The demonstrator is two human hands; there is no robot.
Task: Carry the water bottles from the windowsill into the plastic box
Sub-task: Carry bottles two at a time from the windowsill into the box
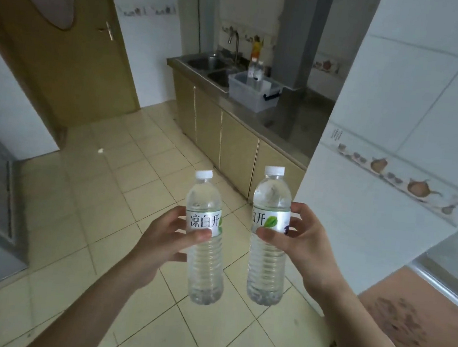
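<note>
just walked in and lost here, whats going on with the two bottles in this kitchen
A person is walking across the tiled kitchen floor with a clear plastic water bottle in each of their hands: the left hand grips the left white-capped bottle, the right hand grips the right one. Both are upright and capped. Ahead, a translucent plastic box sits on the steel counter beside the sink, with what look like bottles already standing in it.

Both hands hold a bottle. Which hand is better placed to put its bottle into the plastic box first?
Probably the right hand: the plastic box stands on the counter, ahead and to the right. The left hand is farther from it.
</note>
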